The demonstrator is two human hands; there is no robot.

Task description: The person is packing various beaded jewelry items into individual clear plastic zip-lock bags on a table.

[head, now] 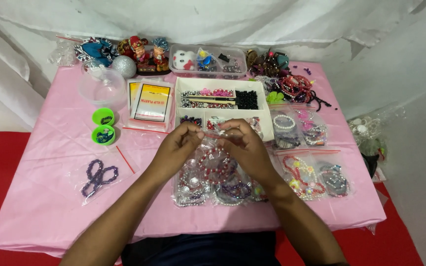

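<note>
Both forearms enter from the bottom edge over a pink plastic tablecloth (40, 197). Left hand (176, 148): fingers pinched together on the top edge of a small clear plastic zip bag holding a red-and-silver bead bracelet (216, 165). Right hand (247, 148): fingertips likewise closed on the same top edge, just beside the left. Bag held slightly above the table, over a row of clear packets of dark and silver bead bracelets (213, 189). Behind the hands: white compartmented box of loose beads (223, 101). To the left: flat clear bag with purple bead bracelets (98, 176), two small green round tubs (103, 126), clear plastic bowl (102, 86). To the right: clear bags of red and yellow bead strings (301, 177).
</note>
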